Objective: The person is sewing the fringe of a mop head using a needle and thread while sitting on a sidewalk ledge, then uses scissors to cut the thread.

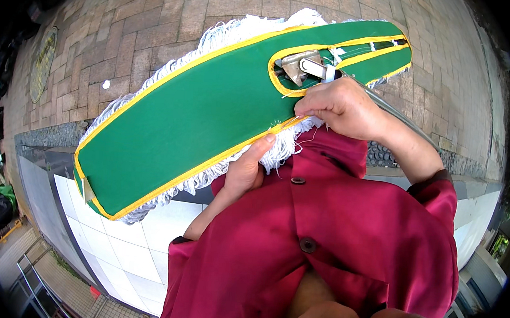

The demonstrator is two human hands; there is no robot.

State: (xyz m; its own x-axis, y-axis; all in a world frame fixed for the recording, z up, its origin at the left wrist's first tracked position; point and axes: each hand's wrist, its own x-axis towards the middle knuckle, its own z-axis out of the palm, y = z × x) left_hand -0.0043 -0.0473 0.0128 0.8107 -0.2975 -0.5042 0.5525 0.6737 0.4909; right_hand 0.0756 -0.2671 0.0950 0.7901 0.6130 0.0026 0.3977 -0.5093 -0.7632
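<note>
A long, flat dust mop head [193, 107] lies tilted across my lap, its green backing edged in yellow trim and fringed with white yarn. My left hand [245, 169] grips the near edge, thumb on the trim and fingers under the fringe. Farther right, my right hand [348, 110] is closed in a pinch at the same edge, beside frayed loose threads [295, 126]. Its fingertips hide just what they pinch. Above that hand, a metal bracket [300, 66] shows through the yellow-rimmed opening. A grey metal handle [400, 113] runs from there behind my right wrist.
Brick paving [127, 38] spreads beyond the mop, with a round cover [44, 64] at the left. White tiles [124, 250] lie below the mop's left end. A metal railing [39, 288] stands at the lower left.
</note>
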